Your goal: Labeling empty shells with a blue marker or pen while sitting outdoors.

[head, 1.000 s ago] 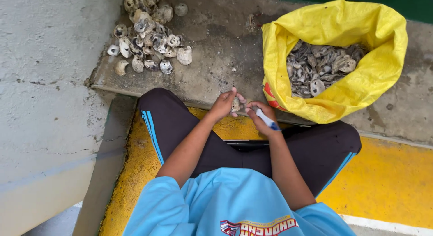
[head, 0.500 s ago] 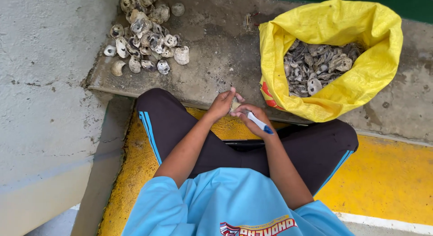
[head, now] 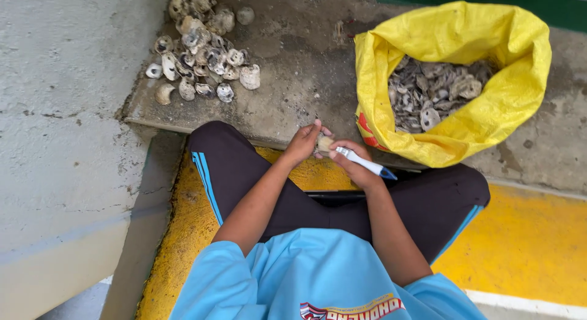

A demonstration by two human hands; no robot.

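Observation:
My left hand (head: 304, 142) grips a small pale shell (head: 324, 143) in front of my lap. My right hand (head: 353, 166) holds a white brush with a blue tip (head: 365, 163), its head against the shell. Both hands hover over the near edge of a dirty concrete step (head: 293, 93). A yellow woven sack (head: 489, 121) stands open to the right of my hands, filled with grey shells (head: 434, 90). A loose pile of shells (head: 199, 51) lies on the step at the far left.
A rough concrete wall (head: 61, 142) rises on the left. The floor under my legs is painted yellow (head: 526, 246) with a white stripe near the bottom right. A green band (head: 550, 8) runs along the top right.
The view has shifted slightly. My hands stay together on the shell, and the brush has turned a little in my right hand.

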